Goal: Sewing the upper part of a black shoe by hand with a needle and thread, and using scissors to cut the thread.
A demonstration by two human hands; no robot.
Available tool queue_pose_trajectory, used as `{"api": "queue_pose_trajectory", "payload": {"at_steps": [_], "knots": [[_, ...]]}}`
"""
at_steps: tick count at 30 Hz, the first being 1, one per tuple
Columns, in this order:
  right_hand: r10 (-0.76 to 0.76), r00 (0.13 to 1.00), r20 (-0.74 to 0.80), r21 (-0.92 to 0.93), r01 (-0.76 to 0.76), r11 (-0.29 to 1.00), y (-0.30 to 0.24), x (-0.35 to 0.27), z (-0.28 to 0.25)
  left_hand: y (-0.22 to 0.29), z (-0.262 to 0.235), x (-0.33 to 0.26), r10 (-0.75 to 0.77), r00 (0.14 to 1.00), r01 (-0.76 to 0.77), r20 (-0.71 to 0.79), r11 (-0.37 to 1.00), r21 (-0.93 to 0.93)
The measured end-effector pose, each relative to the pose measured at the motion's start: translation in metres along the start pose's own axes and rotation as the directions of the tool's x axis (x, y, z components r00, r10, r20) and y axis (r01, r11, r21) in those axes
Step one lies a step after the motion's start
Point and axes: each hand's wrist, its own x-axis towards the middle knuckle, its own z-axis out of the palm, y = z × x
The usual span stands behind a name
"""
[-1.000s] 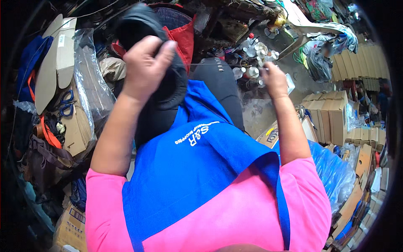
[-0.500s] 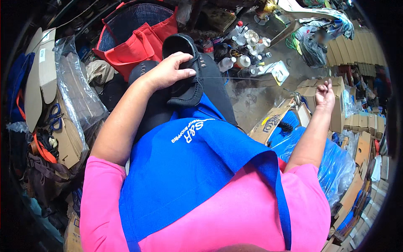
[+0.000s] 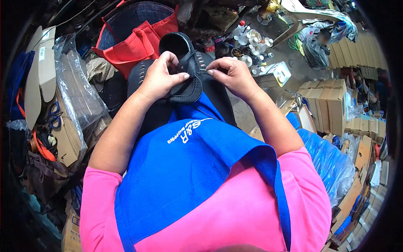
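A black leather shoe (image 3: pixel 191 89) with stitches along its upper rests on my lap, toe toward me, its opening at the far end. My left hand (image 3: pixel 161 77) is closed on the shoe's left side, thumb on the upper and fingers partly hidden at the opening. Close to the shoe's right side, my right hand (image 3: pixel 236 75) pinches thumb and forefinger together on a thin thread (image 3: pixel 203 69) at the stitching. Whether a needle is also in that pinch is too small to tell. A blue apron (image 3: pixel 168 168) covers my lap below the shoe.
A red bag (image 3: pixel 134 46) with a silvery lining stands beyond my left knee. Several bottles (image 3: pixel 246 61) stand on the floor ahead. Cardboard boxes (image 3: pixel 323 105) and plastic-wrapped blue material (image 3: pixel 325 161) lie at right. Blue-handled scissors (image 3: pixel 54 115) lie at left among cardboard.
My right hand has come back from far out on the right, where the thread was stretched taut, to the shoe's side. My left hand stays on the shoe, its fingers shifted slightly.
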Motion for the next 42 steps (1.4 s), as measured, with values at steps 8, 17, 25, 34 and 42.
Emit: {"api": "queue_pose_trajectory", "payload": {"at_steps": [8, 17, 25, 34, 42], "knots": [[0.055, 0.998, 0.041, 0.026, -0.056, 0.998, 0.002, 0.008, 0.003, 0.007, 0.000, 0.000, -0.070, 0.997, 0.070, 0.018, 0.997, -0.018], [0.037, 0.996, 0.084, -0.118, -0.027, 0.993, -0.005, 0.013, -0.003, 0.013, -0.008, 0.004, -0.100, 0.990, 0.100, 0.104, 0.995, 0.004], [0.188, 0.966, 0.180, -0.045, -0.182, 0.982, 0.003, 0.017, -0.007, 0.015, -0.022, 0.036, 0.305, 0.863, -0.326, 0.403, 0.945, -0.018], [0.221, 0.937, 0.270, 0.425, -0.322, 0.846, 0.033, 0.007, -0.004, 0.026, -0.004, 0.057, 0.143, 0.826, -0.236, 0.546, 0.966, 0.103], [0.285, 0.912, 0.293, 0.474, -0.398, 0.785, 0.028, 0.005, -0.006, 0.037, -0.008, 0.066, 0.074, 0.833, -0.289, 0.548, 0.903, 0.319]]}}
